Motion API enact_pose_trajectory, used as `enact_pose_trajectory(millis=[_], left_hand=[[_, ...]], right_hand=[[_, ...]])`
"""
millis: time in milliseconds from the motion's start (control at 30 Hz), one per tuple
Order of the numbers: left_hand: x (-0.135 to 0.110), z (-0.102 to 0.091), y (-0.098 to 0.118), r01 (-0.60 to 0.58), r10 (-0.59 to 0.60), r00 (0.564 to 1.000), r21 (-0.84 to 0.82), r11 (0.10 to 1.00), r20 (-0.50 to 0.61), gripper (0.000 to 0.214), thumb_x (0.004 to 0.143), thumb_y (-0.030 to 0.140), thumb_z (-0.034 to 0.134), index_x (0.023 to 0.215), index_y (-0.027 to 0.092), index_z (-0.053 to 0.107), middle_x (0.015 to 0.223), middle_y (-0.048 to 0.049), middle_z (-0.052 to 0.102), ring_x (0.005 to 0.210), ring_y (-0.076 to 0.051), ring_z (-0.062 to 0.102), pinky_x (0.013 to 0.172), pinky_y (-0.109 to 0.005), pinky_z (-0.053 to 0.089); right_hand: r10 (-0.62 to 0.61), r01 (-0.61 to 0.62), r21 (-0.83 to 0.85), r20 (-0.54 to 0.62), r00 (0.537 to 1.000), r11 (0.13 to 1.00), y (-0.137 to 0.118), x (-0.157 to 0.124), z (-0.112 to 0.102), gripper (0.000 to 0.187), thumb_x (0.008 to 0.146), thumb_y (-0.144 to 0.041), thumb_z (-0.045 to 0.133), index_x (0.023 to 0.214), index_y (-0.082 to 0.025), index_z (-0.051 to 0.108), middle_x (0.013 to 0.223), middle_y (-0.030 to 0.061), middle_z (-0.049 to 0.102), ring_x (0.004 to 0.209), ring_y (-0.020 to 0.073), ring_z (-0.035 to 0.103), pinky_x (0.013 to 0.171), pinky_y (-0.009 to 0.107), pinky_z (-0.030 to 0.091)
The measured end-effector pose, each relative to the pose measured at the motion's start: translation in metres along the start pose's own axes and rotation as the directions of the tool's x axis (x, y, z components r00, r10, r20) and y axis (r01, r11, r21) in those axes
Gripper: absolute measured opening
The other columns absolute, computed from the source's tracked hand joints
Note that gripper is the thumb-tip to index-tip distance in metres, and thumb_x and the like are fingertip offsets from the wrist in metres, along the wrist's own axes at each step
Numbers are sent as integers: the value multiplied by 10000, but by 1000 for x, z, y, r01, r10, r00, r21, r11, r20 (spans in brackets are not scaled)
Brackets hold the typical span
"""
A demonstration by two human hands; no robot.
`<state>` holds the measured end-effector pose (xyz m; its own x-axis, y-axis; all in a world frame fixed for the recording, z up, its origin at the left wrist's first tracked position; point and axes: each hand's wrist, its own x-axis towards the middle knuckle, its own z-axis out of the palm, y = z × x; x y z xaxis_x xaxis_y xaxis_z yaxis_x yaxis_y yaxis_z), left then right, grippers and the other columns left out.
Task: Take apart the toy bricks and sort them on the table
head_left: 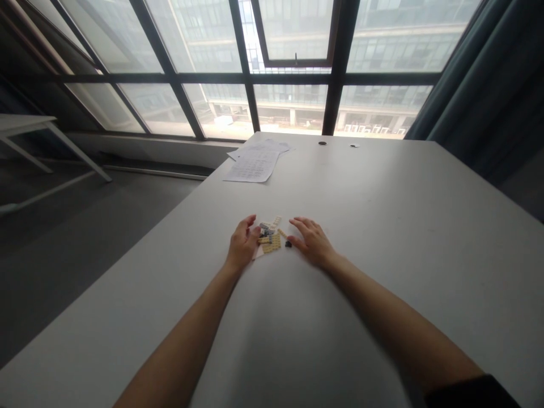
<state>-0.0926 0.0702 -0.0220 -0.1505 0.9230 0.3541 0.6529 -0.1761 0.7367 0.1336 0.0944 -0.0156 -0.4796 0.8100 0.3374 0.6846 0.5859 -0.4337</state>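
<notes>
A small heap of toy building bricks (272, 243) in tan, white, grey and black lies on the white table (365, 226) between my two hands. My left hand (243, 242) rests at the heap's left side, its fingers apart and its thumb touching or just over the bricks. To the right, my right hand (311, 239) has its fingers stretched out and spread, with nothing in it. Close by its thumb sits a small black piece (288, 244). A pale flat piece (258, 253) shows at the lower left of the heap, partly covered.
Printed paper sheets (254, 164) lie farther back at the table's left edge. Two round cable holes (322, 143) are near the far edge. Beyond stand large windows, with a dark curtain (471, 79) at right and another white table (28, 123) at left.
</notes>
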Motion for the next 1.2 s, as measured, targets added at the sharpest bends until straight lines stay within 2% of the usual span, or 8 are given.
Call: enact_pose_trajectory(millis=[67, 167, 267, 333, 667, 1000, 1100, 1200], left_hand=[[-4, -6, 0, 0, 0, 1000, -1, 1000, -20, 379, 837, 335, 463, 1135, 131, 579, 1200, -128, 606, 1113, -237, 576, 952, -395, 472], [-15, -15, 6, -114, 111, 993, 102, 988, 29, 250, 755, 229, 507, 970, 176, 623, 1161, -85, 614, 1109, -236, 554, 999, -412, 431], [-25, -19, 12, -231, 204, 971, 269, 935, 124, 281, 728, 191, 520, 994, 183, 608, 1172, -84, 604, 1108, -251, 530, 1008, -434, 412], [-29, -19, 13, -247, 209, 967, 351, 903, 143, 285, 741, 210, 541, 1019, 181, 599, 1187, -90, 599, 1116, -265, 518, 1003, -443, 409], [-20, -6, 10, -161, 142, 987, 416, 895, 77, 192, 830, 297, 558, 948, 193, 667, 1140, -91, 615, 1075, -268, 530, 977, -455, 431], [-18, -10, 12, -206, 199, 978, 402, 892, 58, 175, 877, 305, 514, 932, 200, 643, 1098, -85, 633, 1074, -260, 527, 958, -443, 425], [-21, -9, 24, -203, 213, 977, 377, 904, 15, 166, 892, 289, 497, 945, 192, 620, 1020, -82, 644, 1009, -255, 542, 924, -437, 434], [-30, 5, 51, -268, 256, 963, 307, 913, 78, 149, 914, 258, 482, 961, 189, 605, 958, -71, 645, 945, -235, 547, 868, -399, 451]], right_hand=[[20, -19, 36, -23, 1000, 999, 7, -15, -10, 431, 920, -396, 502, 1286, -171, 536, 1341, 115, 531, 1246, 241, 458, 1066, 410, 349], [34, -33, 54, -11, 999, 998, 17, -42, -25, 385, 893, -348, 541, 1245, -192, 565, 1327, 109, 538, 1235, 251, 467, 1056, 445, 363], [44, -44, 35, -15, 999, 998, 23, -65, -34, 376, 874, -319, 558, 1231, -201, 571, 1336, 118, 525, 1244, 268, 458, 1053, 477, 363], [43, -43, 17, -13, 999, 999, 25, -71, -34, 373, 865, -306, 565, 1220, -191, 576, 1345, 125, 515, 1255, 276, 448, 1057, 483, 358], [9, -10, -51, -19, 1000, 999, 14, -69, -27, 351, 863, -292, 557, 1197, -189, 588, 1326, 132, 528, 1277, 288, 423, 1054, 484, 354], [40, -42, -32, -69, 997, 999, 13, -73, -28, 340, 862, -273, 555, 1187, -181, 596, 1293, 137, 546, 1224, 282, 466, 1029, 477, 384], [44, -45, 1, -93, 995, 999, 13, -71, -28, 328, 869, -276, 543, 1181, -193, 600, 1276, 133, 559, 1190, 281, 494, 1006, 483, 404], [49, -43, 43, -147, 988, 998, 15, -71, -30, 315, 873, -272, 539, 1172, -195, 602, 1231, 124, 586, 1146, 275, 520, 994, 470, 414]])
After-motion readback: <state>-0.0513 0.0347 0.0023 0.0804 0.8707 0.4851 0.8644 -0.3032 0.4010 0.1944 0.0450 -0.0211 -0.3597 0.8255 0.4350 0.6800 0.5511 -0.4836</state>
